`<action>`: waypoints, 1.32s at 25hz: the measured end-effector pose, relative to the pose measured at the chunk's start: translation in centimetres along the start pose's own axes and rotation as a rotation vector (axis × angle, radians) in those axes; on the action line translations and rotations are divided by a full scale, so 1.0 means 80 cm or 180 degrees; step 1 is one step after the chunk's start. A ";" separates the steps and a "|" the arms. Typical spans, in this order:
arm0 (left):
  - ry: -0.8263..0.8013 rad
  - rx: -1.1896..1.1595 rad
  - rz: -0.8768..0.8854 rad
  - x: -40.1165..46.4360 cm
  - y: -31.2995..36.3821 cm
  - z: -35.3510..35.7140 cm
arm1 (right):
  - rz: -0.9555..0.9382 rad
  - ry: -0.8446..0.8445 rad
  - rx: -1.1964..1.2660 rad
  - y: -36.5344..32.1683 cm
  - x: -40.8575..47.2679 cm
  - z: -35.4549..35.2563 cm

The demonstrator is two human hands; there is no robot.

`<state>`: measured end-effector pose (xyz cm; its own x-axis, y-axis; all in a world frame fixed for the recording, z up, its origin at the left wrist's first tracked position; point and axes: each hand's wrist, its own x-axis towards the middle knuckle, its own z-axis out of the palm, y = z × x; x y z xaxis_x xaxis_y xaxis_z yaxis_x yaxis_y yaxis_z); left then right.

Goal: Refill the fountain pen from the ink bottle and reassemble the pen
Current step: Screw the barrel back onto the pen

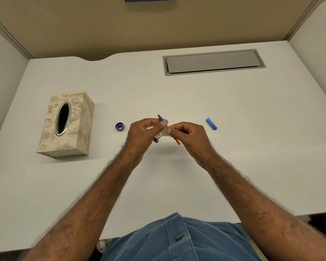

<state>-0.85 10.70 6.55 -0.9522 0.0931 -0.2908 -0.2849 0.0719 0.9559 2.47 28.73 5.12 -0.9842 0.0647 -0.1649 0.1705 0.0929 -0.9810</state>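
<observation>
Holding the pen section (pixel 160 118) above the white table (pixel 177 176), the left hand (pixel 143 135) pinches its blue grip, nib pointing away, with a crumpled white tissue (pixel 158 135) tucked under the fingers. The right hand (pixel 191 137) is closed around the pen's rear end, where a red tip (pixel 177 142) pokes out below the thumb. A dark bottle cap (pixel 120 126) with blue ink inside lies just left of the left hand; a tissue box (pixel 68 125) stands farther left. A blue pen part (pixel 211 123) lies to the right of the right hand.
</observation>
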 end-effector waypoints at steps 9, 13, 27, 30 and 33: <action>0.0064 -0.0284 -0.0302 0.019 -0.008 -0.003 | 0.0317 0.0717 -0.0288 0.019 0.011 -0.035; 0.0093 -0.0297 -0.0373 0.024 -0.011 -0.004 | 0.0562 0.1332 -0.1223 0.036 0.024 -0.053; 0.0284 -0.0471 -0.0467 0.035 -0.016 -0.004 | 0.0747 0.0907 -0.1867 0.069 0.016 -0.061; 0.0309 -0.0543 -0.0493 0.036 -0.018 -0.004 | 0.0475 0.0778 -0.1608 0.063 -0.002 -0.059; 0.0334 -0.0633 -0.0493 0.036 -0.019 -0.006 | 0.0326 0.0703 -0.1551 0.059 -0.019 -0.054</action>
<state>-3.18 10.42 4.32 -0.8988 -0.0079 -0.4382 -0.4342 -0.1201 0.8928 5.01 33.38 1.21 -0.9367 0.3000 -0.1803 0.3193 0.5214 -0.7913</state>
